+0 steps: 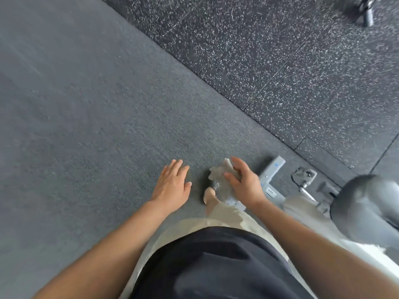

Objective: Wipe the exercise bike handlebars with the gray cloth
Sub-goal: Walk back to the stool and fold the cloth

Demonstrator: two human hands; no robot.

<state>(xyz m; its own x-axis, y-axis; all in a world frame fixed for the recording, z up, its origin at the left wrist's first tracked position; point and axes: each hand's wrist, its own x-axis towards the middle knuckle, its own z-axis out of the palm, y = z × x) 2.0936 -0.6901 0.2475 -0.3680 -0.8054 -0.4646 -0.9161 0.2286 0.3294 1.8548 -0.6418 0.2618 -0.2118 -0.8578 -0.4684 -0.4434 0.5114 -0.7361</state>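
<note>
My right hand (244, 182) holds the crumpled gray cloth (220, 180) low in front of me, fingers curled over it. To its left, my left hand (172, 184) is held out flat with fingers apart and nothing in it. Parts of the exercise bike show at the lower right: a gray base bar (271, 171), a pedal (304, 175) and the dark saddle (364, 208). No handlebars are in view. The whole picture is blurred by motion.
I stand on gray carpet (86, 126); a black speckled rubber floor (280, 61) begins along a diagonal edge to the right. A blurred piece of gym equipment (367, 9) sits at the top right. My foot (208, 196) shows below the cloth.
</note>
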